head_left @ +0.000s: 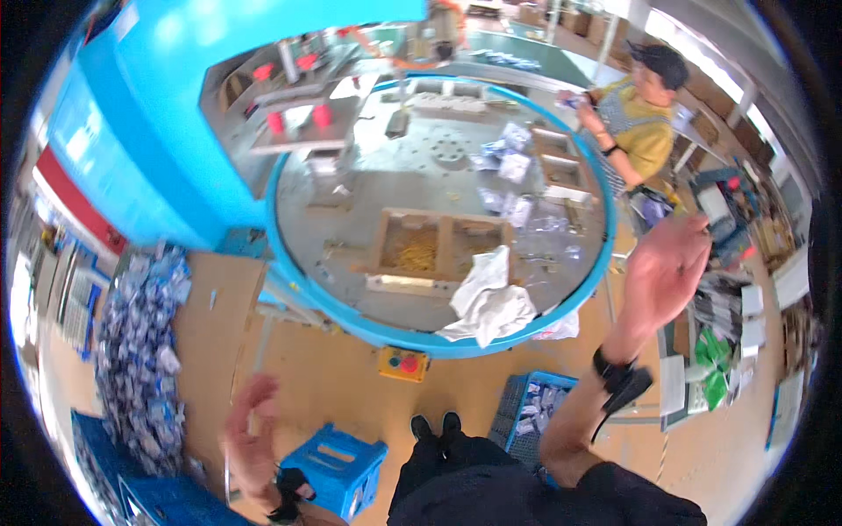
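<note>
My left hand (250, 430) is held low at the left, beside the blue plastic stool (338, 465). Its blurred fingers are loosely curved and apart, with nothing visible between them. On the other side, my right hand (662, 276) is raised beyond the right rim of the round turntable (412, 329). Its fingers are stretched away from me and partly smeared, and no object shows in it. A white cloth (491, 298) lies over the turntable's near edge. Behind the cloth sits a wooden box (381, 241) with two compartments, small yellowish pieces in the left one.
Small blue-and-white packets (149, 351) are heaped at the left. More packets (507, 158) lie on the turntable. A blue crate (504, 421) of packets stands right of my feet. A co-worker (645, 123) stands at the far right. A yellow button box (403, 364) hangs below the rim.
</note>
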`<state>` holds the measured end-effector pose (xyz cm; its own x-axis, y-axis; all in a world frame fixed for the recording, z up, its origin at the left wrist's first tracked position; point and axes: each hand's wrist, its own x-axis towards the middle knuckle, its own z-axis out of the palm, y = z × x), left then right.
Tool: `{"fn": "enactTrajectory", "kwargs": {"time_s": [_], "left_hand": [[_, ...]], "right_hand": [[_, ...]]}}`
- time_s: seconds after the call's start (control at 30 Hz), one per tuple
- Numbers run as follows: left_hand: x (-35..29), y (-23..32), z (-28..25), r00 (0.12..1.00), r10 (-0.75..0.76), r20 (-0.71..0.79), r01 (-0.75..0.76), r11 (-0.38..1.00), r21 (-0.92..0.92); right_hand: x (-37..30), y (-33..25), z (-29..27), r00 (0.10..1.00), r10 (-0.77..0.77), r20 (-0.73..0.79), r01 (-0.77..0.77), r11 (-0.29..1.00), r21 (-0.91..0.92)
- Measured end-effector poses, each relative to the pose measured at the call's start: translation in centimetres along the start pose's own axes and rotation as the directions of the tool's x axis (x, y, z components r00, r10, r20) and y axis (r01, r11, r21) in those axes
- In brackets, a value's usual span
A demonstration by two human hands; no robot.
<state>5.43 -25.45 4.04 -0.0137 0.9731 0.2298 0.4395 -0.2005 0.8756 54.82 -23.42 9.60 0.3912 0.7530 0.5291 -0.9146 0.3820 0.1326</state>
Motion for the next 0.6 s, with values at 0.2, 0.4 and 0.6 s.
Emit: {"fn": "enactTrajectory", "kwargs": {"time_s": [0.2, 0.4, 0.6], "left_hand": [[4.1, 7.8, -4.5, 0.732, 0.527, -0.432, -0.556, 0.828, 0.068], [7.1, 14.6, -1.9, 0.665, 0.671, -0.328, -0.721, 0.464, -0.514], [6.4, 18.9, 6.6, 0.499, 0.595, 0.629, -0.784, 0.620, 0.035]], "right_hand": [[3.9, -8.5, 10.2, 0.923, -0.091, 0.374, 0.196, 0.947, -0.253], [3.1, -14.7, 18.6, 0.821, -0.142, 0.553, 0.342, 0.898, -0.278], [4.1, -16.3, 24.2, 0.823, 0.082, 0.561, 0.362, 0.686, -0.631]]}}
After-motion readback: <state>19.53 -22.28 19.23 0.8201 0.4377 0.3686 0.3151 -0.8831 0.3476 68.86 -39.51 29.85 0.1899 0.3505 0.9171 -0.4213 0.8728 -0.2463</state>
